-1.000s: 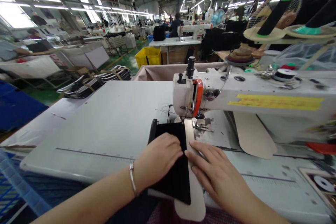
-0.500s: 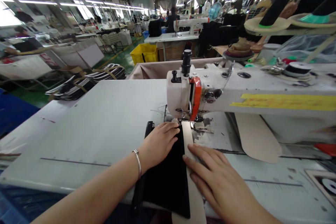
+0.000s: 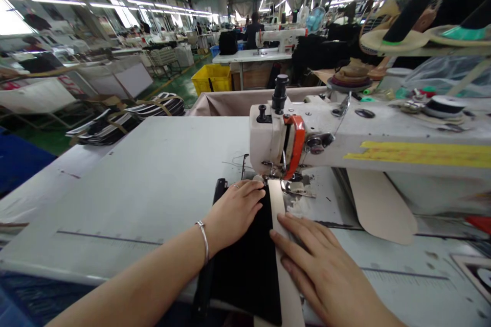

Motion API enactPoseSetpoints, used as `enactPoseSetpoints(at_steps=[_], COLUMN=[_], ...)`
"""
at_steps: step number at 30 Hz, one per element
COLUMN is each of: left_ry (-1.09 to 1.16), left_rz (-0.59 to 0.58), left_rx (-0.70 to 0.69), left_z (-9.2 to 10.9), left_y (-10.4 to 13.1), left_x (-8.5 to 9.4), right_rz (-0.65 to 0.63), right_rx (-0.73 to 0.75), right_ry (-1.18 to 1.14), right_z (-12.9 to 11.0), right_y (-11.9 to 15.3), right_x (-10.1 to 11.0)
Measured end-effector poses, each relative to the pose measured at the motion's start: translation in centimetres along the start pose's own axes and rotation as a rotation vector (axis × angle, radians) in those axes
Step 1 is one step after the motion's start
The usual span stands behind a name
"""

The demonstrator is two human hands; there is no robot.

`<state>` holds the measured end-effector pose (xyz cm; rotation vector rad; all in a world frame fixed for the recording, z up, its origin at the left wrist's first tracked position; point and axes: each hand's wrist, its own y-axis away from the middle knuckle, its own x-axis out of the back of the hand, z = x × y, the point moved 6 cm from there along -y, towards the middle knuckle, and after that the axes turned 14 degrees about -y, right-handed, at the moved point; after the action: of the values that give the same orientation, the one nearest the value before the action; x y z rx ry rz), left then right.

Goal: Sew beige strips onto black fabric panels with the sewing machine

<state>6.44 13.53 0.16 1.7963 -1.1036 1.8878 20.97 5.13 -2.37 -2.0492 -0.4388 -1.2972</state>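
My left hand lies on a black fabric panel, its fingers stretched toward the presser foot area of a white sewing machine. Along the panel's right edge runs a beige strip, its far end under the machine head. My right hand rests on this strip, fingers extended and slightly apart, the fingertips close to the black edge. A dark rolled or folded edge borders the panel on the left, partly covered by my left wrist. The needle point is hidden.
A beige piece with a rounded end lies under the machine arm. Thread cones stand at upper right. Bundled black-and-white pieces lie left of the pale table. Behind are a yellow crate and a seated person.
The camera view has shifted slightly, so the machine and both hands appear a little farther right. Both hands keep nearly the same places on the panel and strip.
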Motion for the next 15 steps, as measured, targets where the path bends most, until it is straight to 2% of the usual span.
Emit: enactPoseSetpoints(at_steps=[4, 8, 15], left_ry=[-0.017, 0.009, -0.025], left_rz=[0.034, 0.013, 0.002], left_rx=[-0.017, 0.008, -0.028], left_z=[0.03, -0.26, -0.07], left_y=[0.01, 0.02, -0.08], left_x=[0.16, -0.20, -0.33], right_rz=[-0.003, 0.006, 0.120], right_rx=[0.017, -0.005, -0.031], right_ry=[0.017, -0.029, -0.108], right_z=[-0.02, -0.06, 0.41], right_y=[-0.08, -0.35, -0.66], right_x=[0.00, 0.13, 0.95])
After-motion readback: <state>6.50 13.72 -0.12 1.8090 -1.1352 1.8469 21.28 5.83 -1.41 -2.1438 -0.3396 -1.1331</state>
